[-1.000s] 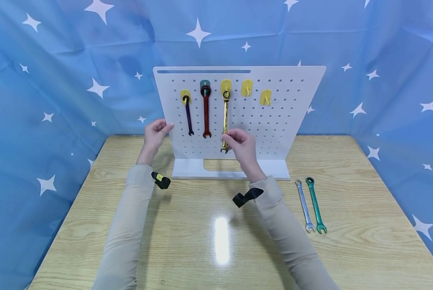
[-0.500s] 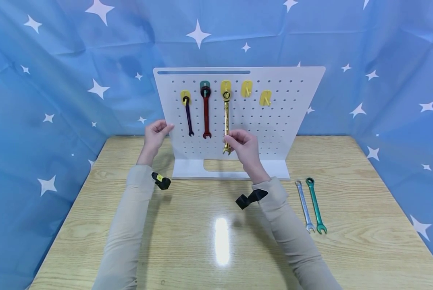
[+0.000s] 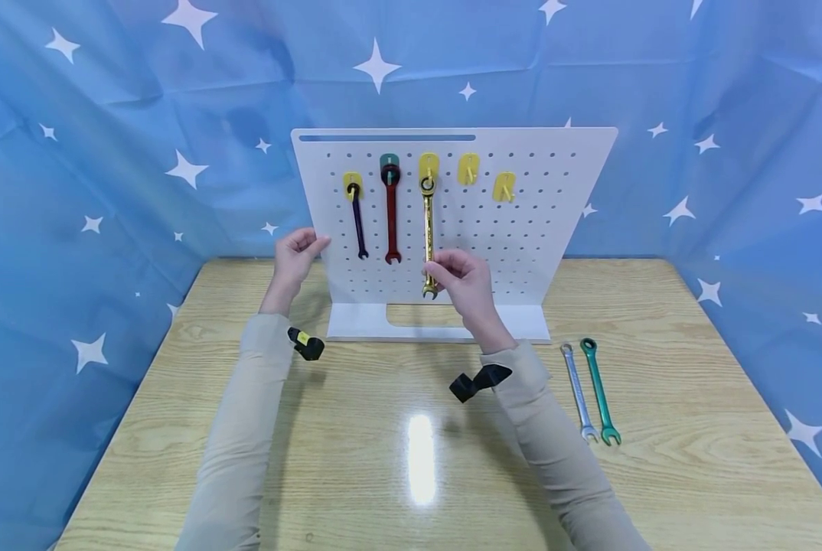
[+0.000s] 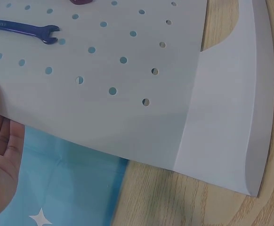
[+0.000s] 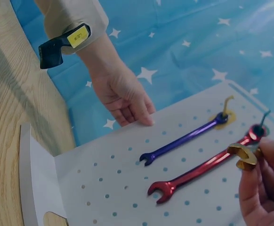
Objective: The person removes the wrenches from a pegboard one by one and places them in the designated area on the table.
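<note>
My right hand (image 3: 468, 287) pinches a gold combination wrench (image 3: 428, 229) near its open end. The wrench stands upright before the white pegboard (image 3: 549, 229), its ring end overlapping the lower part of a yellow hook (image 3: 428, 164). In the right wrist view its open jaw shows just past the fingertips (image 5: 250, 188). My left hand (image 3: 291, 264) grips the pegboard's left edge between thumb and fingers; some fingers are behind the board. Left of the gold wrench, a red wrench (image 3: 392, 222) hangs from a green hook, and a smaller purple wrench (image 3: 359, 226) from a yellow one.
Two yellow hooks, one upper (image 3: 469, 167) and one lower (image 3: 504, 186), are bare on the board's right half. On the wooden table (image 3: 356, 459) at right lie a silver wrench (image 3: 578, 392) and a green wrench (image 3: 600, 392). A blue starred curtain (image 3: 246, 92) surrounds the table.
My right hand has shifted slightly right and down with the gold wrench, and the ring end sits a little lower against the hook. The left hand has stayed at the board's edge.
</note>
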`<state>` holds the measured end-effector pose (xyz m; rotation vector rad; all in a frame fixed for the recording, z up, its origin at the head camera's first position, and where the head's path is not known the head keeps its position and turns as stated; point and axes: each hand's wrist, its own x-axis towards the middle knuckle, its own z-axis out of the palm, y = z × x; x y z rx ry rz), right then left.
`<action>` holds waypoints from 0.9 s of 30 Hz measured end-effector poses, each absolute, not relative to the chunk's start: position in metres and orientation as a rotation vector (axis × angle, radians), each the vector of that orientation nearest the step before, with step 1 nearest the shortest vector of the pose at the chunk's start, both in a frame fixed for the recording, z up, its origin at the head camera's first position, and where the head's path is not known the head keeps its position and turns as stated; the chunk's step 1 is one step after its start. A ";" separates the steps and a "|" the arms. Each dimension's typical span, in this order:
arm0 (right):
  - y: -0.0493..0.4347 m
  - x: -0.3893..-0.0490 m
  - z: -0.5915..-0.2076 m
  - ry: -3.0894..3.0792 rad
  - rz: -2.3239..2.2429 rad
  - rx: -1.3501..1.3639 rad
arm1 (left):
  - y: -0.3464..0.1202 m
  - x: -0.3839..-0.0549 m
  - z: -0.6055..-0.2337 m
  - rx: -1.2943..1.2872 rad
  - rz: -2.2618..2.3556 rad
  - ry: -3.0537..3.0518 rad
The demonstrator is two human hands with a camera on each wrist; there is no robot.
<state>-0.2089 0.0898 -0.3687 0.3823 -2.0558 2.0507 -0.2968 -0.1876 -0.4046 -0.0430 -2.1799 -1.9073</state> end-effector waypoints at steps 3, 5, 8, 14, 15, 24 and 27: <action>0.091 -0.206 -0.366 -2.055 2.067 0.391 | -0.188 -0.297 -0.405 -0.050 -1.901 -2.179; 0.091 -0.204 -0.363 -2.060 2.080 0.392 | -0.188 -0.297 -0.405 -0.055 -1.900 -2.178; 0.092 -0.201 -0.359 -2.055 2.123 0.391 | -0.188 -0.297 -0.405 -0.060 -1.903 -2.177; 0.091 -0.192 -0.345 -2.004 2.245 0.381 | -0.188 -0.296 -0.405 -0.046 -1.905 -2.186; 0.091 -0.190 -0.343 -1.997 2.260 0.374 | -0.187 -0.295 -0.404 -0.041 -1.906 -2.187; 0.093 -0.178 -0.325 -2.004 2.356 0.325 | -0.187 -0.296 -0.404 -0.011 -1.922 -2.188; 0.095 -0.173 -0.321 -2.024 2.357 0.311 | -0.187 -0.296 -0.405 -0.010 -1.917 -2.191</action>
